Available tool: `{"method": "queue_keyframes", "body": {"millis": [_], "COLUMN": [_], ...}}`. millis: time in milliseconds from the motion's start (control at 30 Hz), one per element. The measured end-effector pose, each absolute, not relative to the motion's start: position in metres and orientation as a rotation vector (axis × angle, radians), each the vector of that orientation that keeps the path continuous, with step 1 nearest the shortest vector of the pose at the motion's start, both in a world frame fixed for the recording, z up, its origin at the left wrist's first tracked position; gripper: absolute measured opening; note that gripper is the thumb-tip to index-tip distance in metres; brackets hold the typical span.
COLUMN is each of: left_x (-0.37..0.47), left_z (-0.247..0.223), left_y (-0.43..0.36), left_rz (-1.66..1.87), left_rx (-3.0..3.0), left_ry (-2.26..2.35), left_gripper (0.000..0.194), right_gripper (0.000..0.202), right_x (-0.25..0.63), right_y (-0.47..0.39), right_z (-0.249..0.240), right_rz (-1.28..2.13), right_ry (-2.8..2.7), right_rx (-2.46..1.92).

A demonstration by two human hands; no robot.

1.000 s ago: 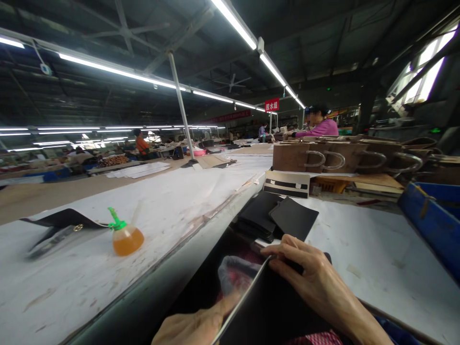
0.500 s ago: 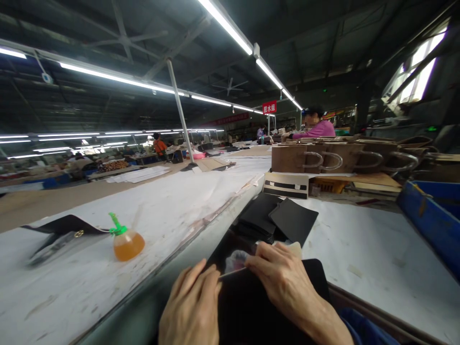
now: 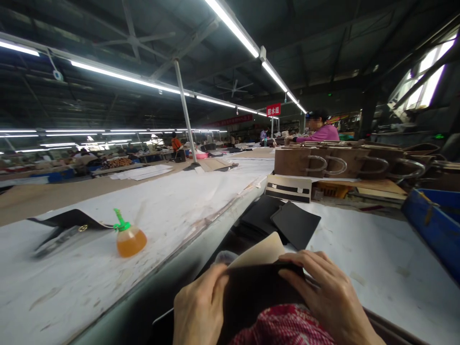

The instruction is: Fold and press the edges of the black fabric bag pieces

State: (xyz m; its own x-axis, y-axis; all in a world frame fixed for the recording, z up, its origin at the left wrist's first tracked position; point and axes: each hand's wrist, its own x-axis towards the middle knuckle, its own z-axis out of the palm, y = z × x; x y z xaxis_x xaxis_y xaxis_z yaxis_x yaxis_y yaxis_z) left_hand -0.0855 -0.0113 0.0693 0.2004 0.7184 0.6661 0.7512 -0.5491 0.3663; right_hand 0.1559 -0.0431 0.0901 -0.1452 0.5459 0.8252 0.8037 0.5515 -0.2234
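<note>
A black sheet-like panel [image 3: 251, 287] stands in front of me, its upper edge raised. My left hand [image 3: 201, 302] is closed on its upper left corner, thumb near the edge. At the upper right corner my right hand [image 3: 327, 287] pinches the same panel between thumb and fingers. Behind the black edge a cream-coloured piece [image 3: 264, 249] sticks up; whether it is joined to the panel I cannot tell. A bit of clear plastic [image 3: 225, 257] shows beyond my left fingers. Dark red patterned cloth [image 3: 283, 326] covers part of the panel below.
Black panels [image 3: 296, 223] lie stacked beyond my hands, near a cream strip piece [image 3: 288, 188]. Brown bags with clear handles [image 3: 293, 161] stand behind. A blue bin [image 3: 431, 225] is at right. An orange-filled bottle [image 3: 131, 241] stands on the white table [image 3: 179, 206]. A person in purple [image 3: 323, 133] works farther off.
The panel's upper edge has risen and the cream piece now shows more. My right hand has shifted right to the panel's corner. Red patterned cloth has come into view.
</note>
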Motion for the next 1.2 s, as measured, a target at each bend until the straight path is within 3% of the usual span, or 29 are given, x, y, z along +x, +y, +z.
{"method": "queue_keyframes", "body": {"millis": [200, 367, 500, 767, 1100, 1200], "left_x": [-0.094, -0.096, -0.097, -0.093, -0.068, -0.065], "left_z": [0.067, 0.079, 0.087, 0.082, 0.082, 0.084], "left_y": [-0.017, -0.025, -0.030, -0.027, -0.026, -0.029], "left_rz": [-1.616, -1.659, -1.724, -1.629, -1.714, -1.885], "left_rx": [-2.489, -2.602, -2.652, -2.883, -2.804, -2.790], "left_ry": [-1.388, -1.164, -1.044, -0.828, -0.750, -0.868], "left_gripper": [0.013, 0.020, 0.026, 0.047, 0.039, 0.033], "right_gripper": [0.020, 0.032, 0.034, 0.035, 0.028, 0.026], "right_x": [0.170, 0.168, 0.166, 0.163, 0.158, 0.157], "right_y": [-0.026, -0.025, -0.033, -0.040, -0.052, -0.056], "right_z": [0.073, 0.070, 0.075, 0.079, 0.086, 0.088], "right_rz": [-0.051, 0.495, 0.714, 0.760, 0.530, 0.447], "right_ry": [-1.526, -1.364, -1.198, -1.013, -1.161, -1.223], "right_rx": [-1.107, -1.080, -1.058, -1.059, -1.049, -1.008]}}
